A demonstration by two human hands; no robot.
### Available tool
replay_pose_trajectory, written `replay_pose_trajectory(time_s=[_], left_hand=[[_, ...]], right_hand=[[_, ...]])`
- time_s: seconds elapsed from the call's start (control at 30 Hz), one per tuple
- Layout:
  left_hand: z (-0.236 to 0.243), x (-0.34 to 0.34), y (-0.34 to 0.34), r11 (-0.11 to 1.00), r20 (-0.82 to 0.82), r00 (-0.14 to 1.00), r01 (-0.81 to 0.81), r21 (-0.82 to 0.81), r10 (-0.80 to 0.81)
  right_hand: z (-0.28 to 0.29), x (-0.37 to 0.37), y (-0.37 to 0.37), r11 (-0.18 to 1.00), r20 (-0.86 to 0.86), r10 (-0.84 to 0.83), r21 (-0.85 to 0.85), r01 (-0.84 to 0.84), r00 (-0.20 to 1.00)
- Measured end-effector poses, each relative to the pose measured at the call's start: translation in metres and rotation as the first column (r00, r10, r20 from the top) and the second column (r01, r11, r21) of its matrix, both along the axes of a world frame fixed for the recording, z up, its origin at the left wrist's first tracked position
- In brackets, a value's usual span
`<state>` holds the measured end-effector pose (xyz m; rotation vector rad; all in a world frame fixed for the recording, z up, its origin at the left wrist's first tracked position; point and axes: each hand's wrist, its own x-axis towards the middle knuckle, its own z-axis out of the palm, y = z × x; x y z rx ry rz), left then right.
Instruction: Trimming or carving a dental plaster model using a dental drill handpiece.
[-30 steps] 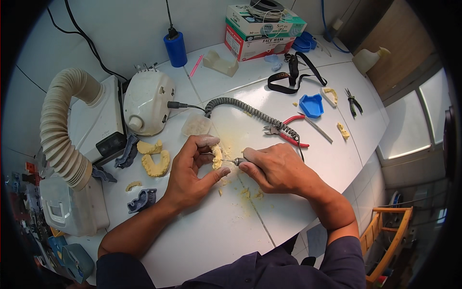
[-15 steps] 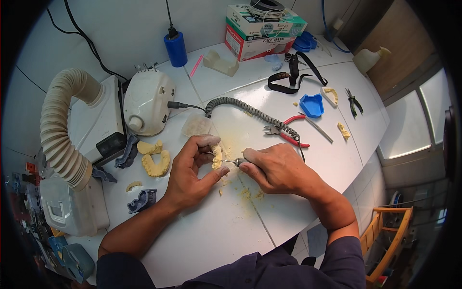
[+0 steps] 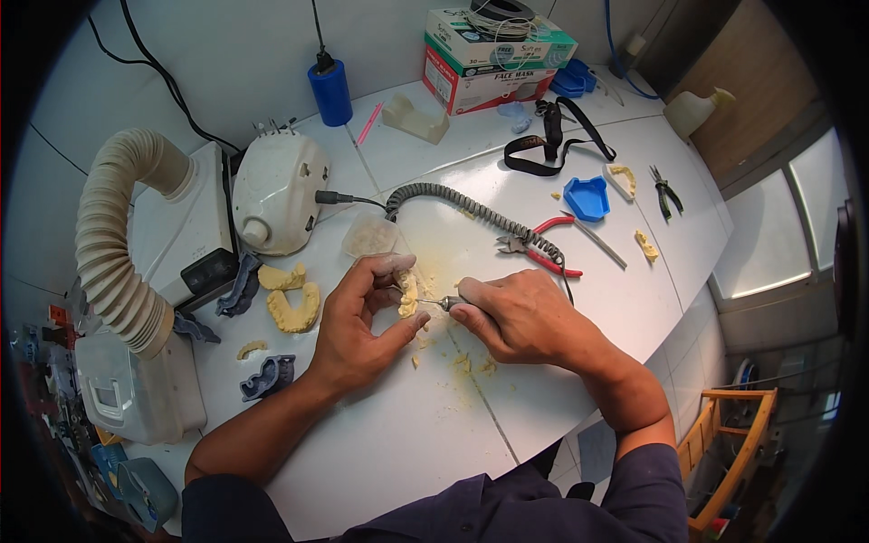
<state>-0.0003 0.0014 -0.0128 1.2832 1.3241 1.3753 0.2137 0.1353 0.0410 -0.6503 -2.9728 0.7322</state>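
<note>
pinching a bumpy, chalky cast (image 3: 409,294), left hand (image 3: 359,315) faces right hand (image 3: 518,317) clamping metal handpiece (image 3: 450,304).

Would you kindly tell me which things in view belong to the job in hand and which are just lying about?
Apparently in use:
- yellow cast piece, in the left hand
- grey handpiece, in the right hand
- coiled grey cord

Lying about:
- red-handled cutters
- black pliers
- blue tray
- black strap

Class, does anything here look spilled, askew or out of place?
Yes: yellow crumbs lie scattered on the white tabletop beside the right hand, like a spill, and the coiled cord crosses the red-handled pliers, so it may snag.
</note>
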Motion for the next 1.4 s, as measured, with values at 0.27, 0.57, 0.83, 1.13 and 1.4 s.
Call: replay_pose_trajectory(time_s=[0.27,0.57,0.83,1.13,1.4], left_hand=[[0.001,0.0,0.0,1.0,0.007,1.0,-0.001,-0.018,0.001],[0.001,0.0,0.0,1.0,-0.002,1.0,-0.002,-0.016,0.002],[0.001,0.0,0.0,0.999,-0.001,1.0,0.0,-0.034,-0.001],[0.003,0.0,0.002,1.0,-0.01,1.0,-0.002,-0.02,0.002],[-0.005,-0.002,0.001,1.0,0.039,0.999,0.002,-0.025,-0.001]], right_hand=[[0.001,0.0,0.0,1.0,-0.01,-0.005,-0.001,0.005,1.0],[0.001,0.0,0.0,1.0,-0.006,0.007,0.005,-0.007,1.0],[0.0,0.001,0.0,1.0,-0.012,0.01,0.003,-0.01,1.0],[0.001,0.001,0.003,1.0,-0.025,0.011,0.006,-0.011,1.0],[0.002,0.003,0.006,0.999,-0.046,-0.007,-0.04,0.005,0.999]])
